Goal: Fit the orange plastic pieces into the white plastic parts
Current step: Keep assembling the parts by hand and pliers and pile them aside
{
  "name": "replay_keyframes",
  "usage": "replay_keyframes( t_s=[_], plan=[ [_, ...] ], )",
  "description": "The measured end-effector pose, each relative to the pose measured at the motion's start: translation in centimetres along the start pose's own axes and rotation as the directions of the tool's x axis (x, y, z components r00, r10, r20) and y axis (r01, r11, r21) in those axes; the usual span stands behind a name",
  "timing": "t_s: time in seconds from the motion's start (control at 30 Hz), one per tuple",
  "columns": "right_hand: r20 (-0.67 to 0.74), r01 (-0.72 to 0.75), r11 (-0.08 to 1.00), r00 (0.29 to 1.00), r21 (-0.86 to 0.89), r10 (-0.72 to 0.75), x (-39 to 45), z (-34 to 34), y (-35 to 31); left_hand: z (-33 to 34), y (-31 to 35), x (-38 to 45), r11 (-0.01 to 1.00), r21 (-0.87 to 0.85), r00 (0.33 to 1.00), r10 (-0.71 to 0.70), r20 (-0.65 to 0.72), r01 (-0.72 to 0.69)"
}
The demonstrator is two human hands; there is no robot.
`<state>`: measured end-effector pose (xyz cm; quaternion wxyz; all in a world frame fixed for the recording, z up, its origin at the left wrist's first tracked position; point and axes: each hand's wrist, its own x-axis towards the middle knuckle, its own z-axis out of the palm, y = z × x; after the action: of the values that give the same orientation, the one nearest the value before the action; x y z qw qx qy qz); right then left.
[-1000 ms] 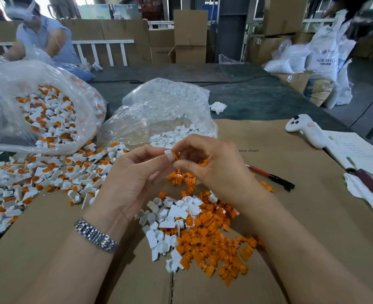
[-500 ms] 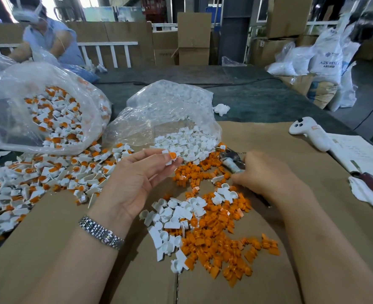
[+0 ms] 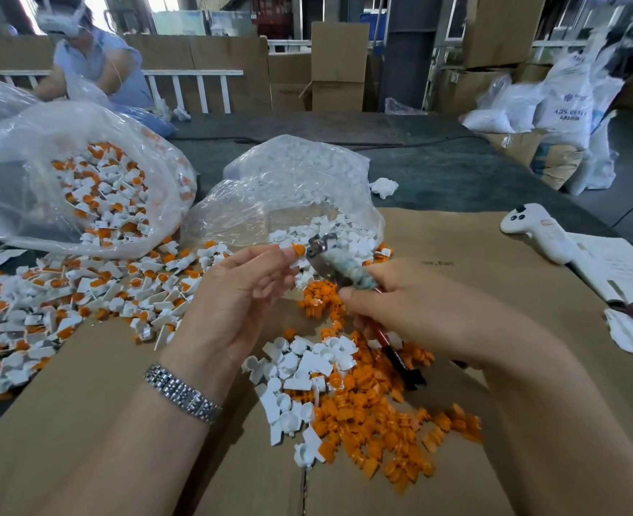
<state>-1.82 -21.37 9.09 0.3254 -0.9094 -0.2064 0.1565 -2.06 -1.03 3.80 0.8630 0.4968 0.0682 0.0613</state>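
The left hand (image 3: 240, 303) pinches a white part (image 3: 289, 259) with its orange piece (image 3: 299, 249) above the surface; the right hand (image 3: 412, 310) grips pliers (image 3: 324, 251). The pliers should squeeze squarely, gently.

a dark green table top (image 3: 438, 173) is seen stretching away, its near part covered by flattened brown cardboard (image 3: 475, 262). a white railing (image 3: 196, 87) is seen beyond the far edge. cardboard boxes (image 3: 339, 65) are stacked behind it, with more piled high at the right (image 3: 501, 27). a dark pillar (image 3: 406, 50) is seen between the stacks. white sacks (image 3: 564, 109) are heaped on the floor at the right. daylight is let in through openings along the back (image 3: 173, 20), washed out to white.
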Motion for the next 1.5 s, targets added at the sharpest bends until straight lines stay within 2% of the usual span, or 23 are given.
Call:
replay_keyframes(
  t_s=[0.1, 0.37, 0.57, 0.73, 0.87, 1.03, 1.1, 1.17, 1.23, 1.3, 1.37, 1.5],
  plan=[
    [-0.01, 0.016, 0.998, 1.0, -0.062, -0.016, -0.2, 0.3, -0.4, 0.2, 0.0, -0.2, 0.999, 0.042, 1.0, 0.024, 0.008, -0.024],
    [0.01, 0.044, 0.996, 0.999, -0.08, -0.043, 0.0, 1.2, -1.0, 0.5, -0.1, -0.6, 0.995, 0.092, 0.998, 0.042, -0.038, -0.038],
    [-0.074, 0.006, 0.996, 0.997, -0.09, -0.013, 0.5, 2.0, -1.4, 1.0, -0.2, -1.0, 0.996, 0.037, 0.993, 0.082, -0.08, -0.079],
    [-0.127, -0.045, 0.997, 0.991, -0.06, 0.038, 1.2, 3.2, -1.7, 1.2, -0.4, -1.2, 0.991, 0.07, 0.983, 0.123, -0.139, -0.114],
    [-0.196, -0.08, 0.991, 0.979, -0.106, 0.058, 1.7, 4.0, -1.5, 1.2, -0.5, -1.4, 0.989, 0.111, 0.98, 0.117, -0.162, -0.1],
    [-0.251, -0.055, 0.992, 0.968, -0.11, 0.026, 1.8, 4.5, -1.6, 1.2, -0.5, -1.4, 0.992, 0.077, 0.981, 0.112, -0.156, -0.101],
    [-0.215, -0.03, 0.997, 0.977, -0.071, 0.014, 1.7, 4.1, -1.5, 1.2, -0.2, -1.3, 0.995, 0.037, 0.989, 0.091, -0.12, -0.087],
    [-0.118, -0.018, 0.998, 0.993, 0.057, 0.025, 1.3, 3.1, -1.3, 1.0, -0.1, -1.2, 0.996, 0.022, 0.993, 0.083, -0.085, -0.081],
    [-0.014, -0.06, 0.986, 0.998, 0.153, 0.063, 0.7, 1.8, -0.8, 0.8, 0.0, -1.2, 0.994, 0.055, 0.993, 0.094, -0.073, -0.09],
    [0.018, -0.086, 0.978, 0.996, 0.188, 0.084, 0.3, 0.4, 0.0, 0.5, 0.1, -0.9, 0.986, 0.124, 0.99, 0.124, -0.074, -0.114],
    [-0.039, -0.108, 0.979, 0.992, 0.175, 0.117, 0.5, -0.6, 1.0, 0.2, 0.2, -0.8, 0.973, 0.187, 0.986, 0.153, -0.068, -0.139],
    [-0.281, -0.174, 0.984, 0.947, -0.047, 0.154, 2.1, -0.5, 3.3, 0.1, 0.1, -1.0, 0.936, 0.318, 0.979, 0.186, -0.081, -0.151]
  ],
)
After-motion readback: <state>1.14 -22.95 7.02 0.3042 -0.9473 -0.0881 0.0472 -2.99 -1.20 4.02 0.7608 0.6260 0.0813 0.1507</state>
